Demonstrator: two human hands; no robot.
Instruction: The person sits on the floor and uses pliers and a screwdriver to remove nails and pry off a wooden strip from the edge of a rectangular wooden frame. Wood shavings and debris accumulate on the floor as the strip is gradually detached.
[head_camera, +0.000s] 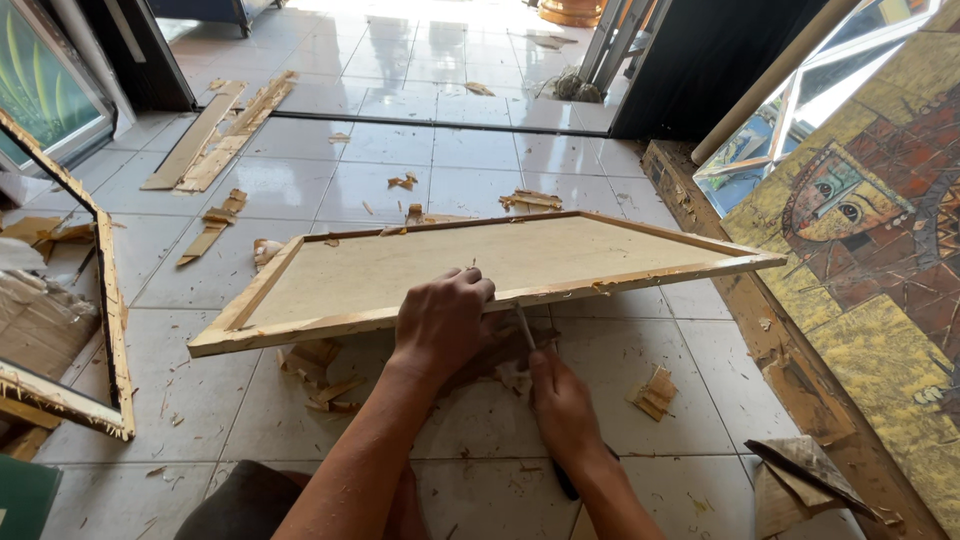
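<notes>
Landmark: wooden frame (480, 262), a canvas stretcher lying face-down and tilted, near edge raised off the tiled floor (470, 170).

Left hand (442, 318): forearm comes up from lower centre, wrist straight, knuckles up. Fingers curled over the frame's near rail at about its middle, clamped on the wood; thumb side hidden.

Right hand (562, 402): lies just below the near rail, lower than the left hand and to its right, back of hand up. Fist closed on a thin metal tool (524, 327) whose shaft angles up to meet the underside of the near rail just beside the left hand's fingers. The tip is hidden by the rail. A dark handle end (566, 484) shows below the wrist. Hands close together but not touching.

Around the frame:
- Wood scraps (318, 375) and splinters on the floor directly under and in front of the near rail; one small piece (654, 392) to the right of the right hand.
- Loose wood strips (222, 132) well beyond the far-left corner.
- Second frame with a rough edge (112, 320) stands to the left, apart.
- Painted canvas with a face (868, 250) leans to the right, near the frame's right corner.
- Pale roll (780, 75) above that canvas.

Obstruction: the left hand and the rail cover the tool's contact point.
</notes>
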